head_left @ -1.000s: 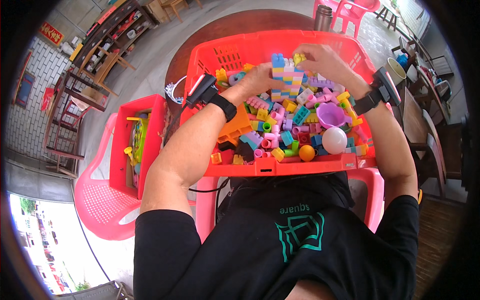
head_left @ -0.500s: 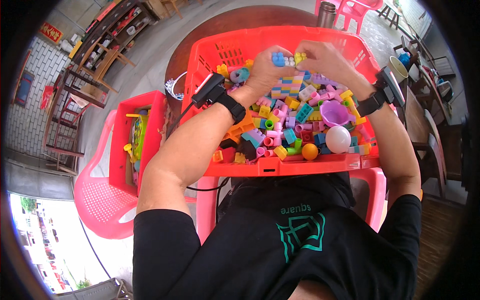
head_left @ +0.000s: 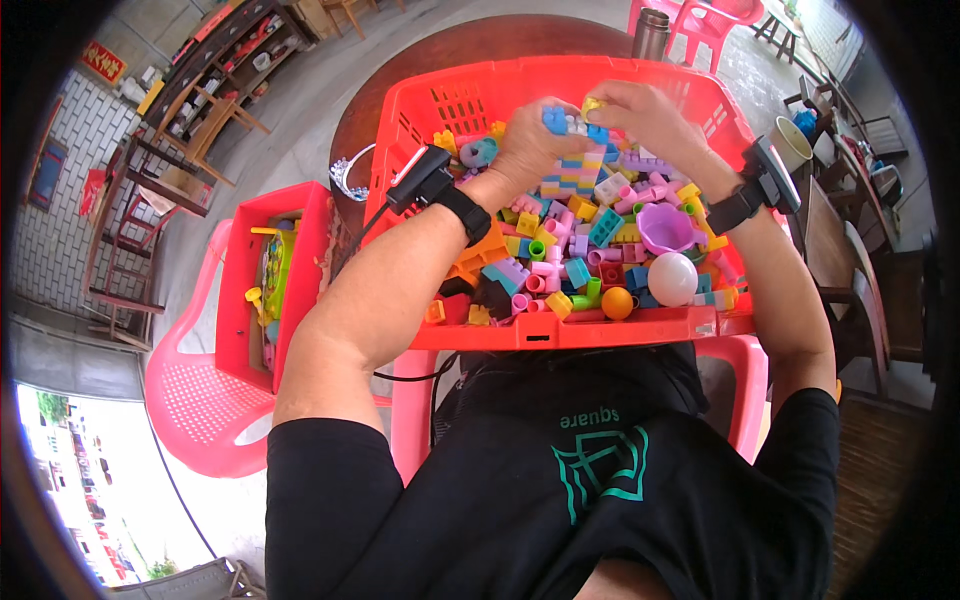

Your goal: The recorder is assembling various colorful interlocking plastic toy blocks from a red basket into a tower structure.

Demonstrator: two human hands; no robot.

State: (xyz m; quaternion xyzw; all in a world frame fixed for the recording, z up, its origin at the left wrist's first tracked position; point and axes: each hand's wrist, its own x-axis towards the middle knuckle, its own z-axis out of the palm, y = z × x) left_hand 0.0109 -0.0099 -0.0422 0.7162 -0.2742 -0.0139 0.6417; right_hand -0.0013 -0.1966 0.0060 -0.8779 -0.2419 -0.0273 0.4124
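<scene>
My left hand is closed around the left side of a built block of toy bricks, striped in yellow, blue, pink and white. Along its top run a blue brick and a white one beside it. Just above the right end of that top row, my right hand pinches a small yellow brick; a blue brick shows below it. Both hands are over the far part of a red plastic basket full of loose bricks. My fingers hide part of the built block's sides.
Among the loose bricks lie a purple bowl, a white ball and an orange ball. A smaller red bin of toys stands on a pink chair at left. A metal flask stands behind the basket.
My right hand has lifted the yellow brick slightly up and away from the top row, baring a blue brick beneath. The left hand keeps its hold, almost in place.
</scene>
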